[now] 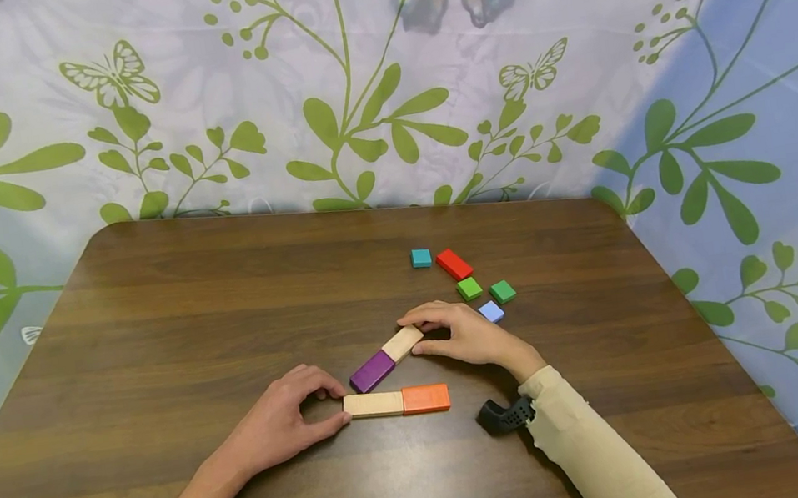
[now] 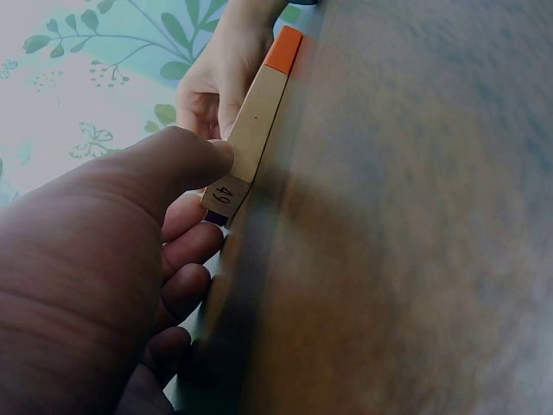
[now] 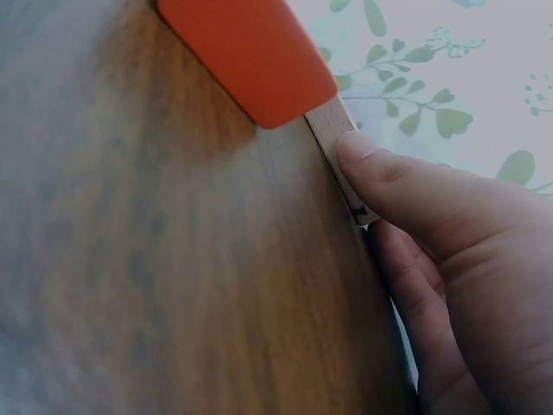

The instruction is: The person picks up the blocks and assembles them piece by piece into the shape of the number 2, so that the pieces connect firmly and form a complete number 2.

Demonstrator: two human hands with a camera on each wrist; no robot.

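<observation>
My left hand (image 1: 274, 425) pinches the left end of a plain wooden block (image 1: 372, 405) between thumb and fingers. An orange block (image 1: 426, 398) meets that block's right end, in one straight line. In the left wrist view, the held end face bears the number 49. Just behind, my right hand (image 1: 466, 333) pinches the far end of another plain wooden block (image 1: 403, 343), its thumb on the near side. A purple block (image 1: 372, 370) adjoins this one's lower left end, and the pair lies slanted. Whether each coloured part is joined to its plain part I cannot tell.
Behind the right hand lie a teal block (image 1: 421, 258), a red block (image 1: 454, 264), a light green block (image 1: 469, 288), a darker green block (image 1: 503, 292) and a pale blue block (image 1: 491, 312). The brown table (image 1: 188, 310) backs onto a leaf-patterned cloth (image 1: 198, 99).
</observation>
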